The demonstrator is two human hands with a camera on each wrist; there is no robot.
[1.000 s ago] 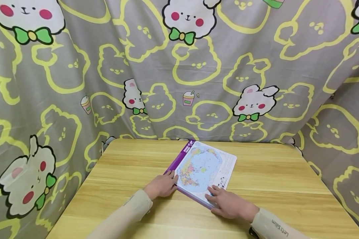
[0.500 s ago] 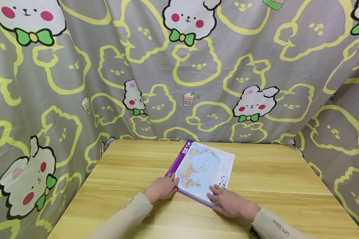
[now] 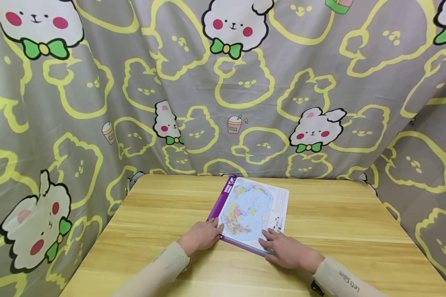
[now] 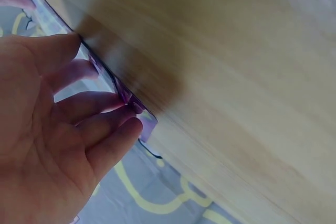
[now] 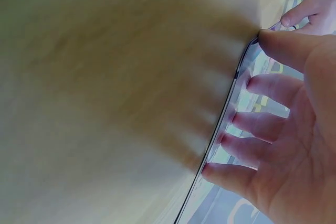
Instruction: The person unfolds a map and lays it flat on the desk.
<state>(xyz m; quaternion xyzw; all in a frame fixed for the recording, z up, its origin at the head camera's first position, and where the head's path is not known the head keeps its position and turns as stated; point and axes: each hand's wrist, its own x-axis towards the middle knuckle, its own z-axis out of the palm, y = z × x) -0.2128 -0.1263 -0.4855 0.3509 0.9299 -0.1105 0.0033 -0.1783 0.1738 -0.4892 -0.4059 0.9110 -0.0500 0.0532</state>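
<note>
A flat, rectangular world map board (image 3: 252, 206) with a purple band along its left side lies askew on the wooden table. My left hand (image 3: 202, 235) rests on its near left corner. In the left wrist view the fingers (image 4: 113, 140) touch the purple edge, and the thumb lies by the near rim. At the near right corner, my right hand (image 3: 288, 249) has its spread fingers on the map face. The right wrist view shows these fingers (image 5: 257, 121) nearly straight, with the thumb against the dark rim. Both hands cover parts of the board's near side.
The wooden table (image 3: 349, 231) extends on both sides of the board. A grey curtain (image 3: 193, 82) printed with cartoon rabbits and yellow outlines hangs behind the table's far edge and along both sides.
The board has turned slightly counterclockwise on the table, its far end swinging left. My left hand has drawn slightly nearer, and my right hand has moved slightly away from me.
</note>
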